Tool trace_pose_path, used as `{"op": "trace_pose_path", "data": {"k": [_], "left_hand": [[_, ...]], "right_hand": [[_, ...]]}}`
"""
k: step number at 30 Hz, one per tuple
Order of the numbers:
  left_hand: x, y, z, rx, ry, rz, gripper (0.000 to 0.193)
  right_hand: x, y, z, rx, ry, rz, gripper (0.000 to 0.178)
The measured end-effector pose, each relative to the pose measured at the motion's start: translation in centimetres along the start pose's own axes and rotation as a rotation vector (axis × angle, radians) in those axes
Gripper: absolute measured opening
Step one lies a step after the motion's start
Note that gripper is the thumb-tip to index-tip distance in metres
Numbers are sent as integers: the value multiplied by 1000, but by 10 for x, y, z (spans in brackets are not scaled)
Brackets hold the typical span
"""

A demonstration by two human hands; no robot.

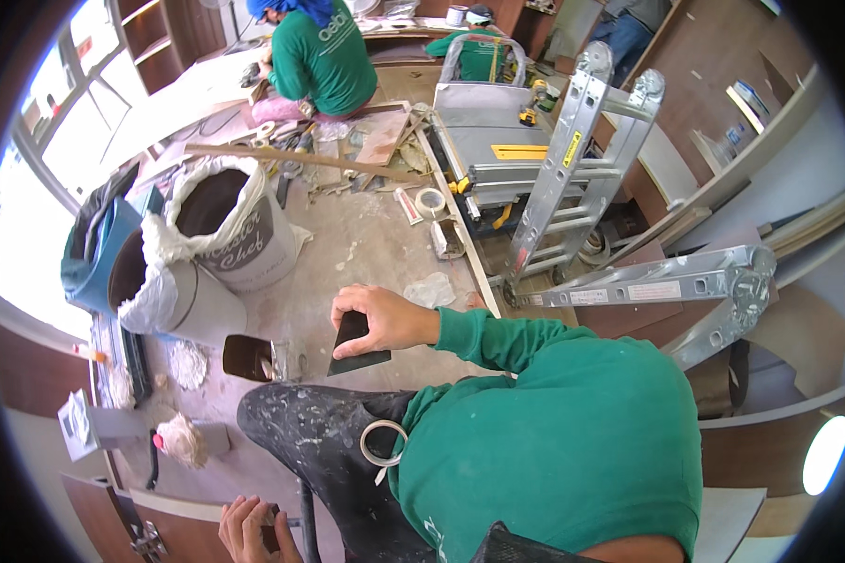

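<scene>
In my right hand [376, 319] is a thin, dark, flat spreader [355, 345], pinched between thumb and fingers above the bench. My left hand [246, 531], partly cut off at the lower edge, has its fingers curled round a small dark brown flat piece [270, 533]; most of that piece is hidden. An open container with a brown inside [247, 357] lies just left of my right hand. By my knee stands a pale tub topped with a crumpled cloth [183, 439]. A tape roll [383, 443] hangs at my paint-spotted dark trousers.
Two white buckets [253, 239] lined with plastic stand at the left, beside a blue bin [99, 249]. An aluminium folding ladder [573, 159] stands right of a table saw [498, 136]. A tape roll [430, 203] and a wooden strip [300, 159] lie ahead. Co-workers [324, 61] in green sit farther off.
</scene>
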State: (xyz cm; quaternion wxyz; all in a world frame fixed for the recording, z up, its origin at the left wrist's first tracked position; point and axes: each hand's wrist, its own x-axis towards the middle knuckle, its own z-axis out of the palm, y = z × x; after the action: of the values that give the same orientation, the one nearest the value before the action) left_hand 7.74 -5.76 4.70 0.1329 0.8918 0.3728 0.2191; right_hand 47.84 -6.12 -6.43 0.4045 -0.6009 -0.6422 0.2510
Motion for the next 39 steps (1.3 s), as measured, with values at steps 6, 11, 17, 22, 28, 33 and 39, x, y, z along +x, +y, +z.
{"op": "trace_pose_path", "data": {"k": [6, 11, 17, 22, 28, 33, 39], "left_hand": [[22, 0, -12, -60, -93, 3, 15], [15, -20, -15, -86, -181, -42, 22], [11, -11, -7, -148, -91, -199, 15], [15, -20, -13, -172, -162, -176, 15], [0, -24, -15, -209, -122, -164, 21], [4, -18, -11, -148, -136, -186, 25], [12, -12, -16, -91, -145, -191, 21]], "right_hand": [[-5, 2, -24, 3, 24, 58, 46], [1, 1, -18, 27, 37, 14, 46], [8, -2, -5, 120, 7, -51, 38], [6, 0, 1, 73, -5, 0, 40], [15, -11, 5, 95, -90, 139, 32], [17, -11, 9, 108, -120, 181, 32], [20, -5, 12, 118, -110, 150, 32]]}}
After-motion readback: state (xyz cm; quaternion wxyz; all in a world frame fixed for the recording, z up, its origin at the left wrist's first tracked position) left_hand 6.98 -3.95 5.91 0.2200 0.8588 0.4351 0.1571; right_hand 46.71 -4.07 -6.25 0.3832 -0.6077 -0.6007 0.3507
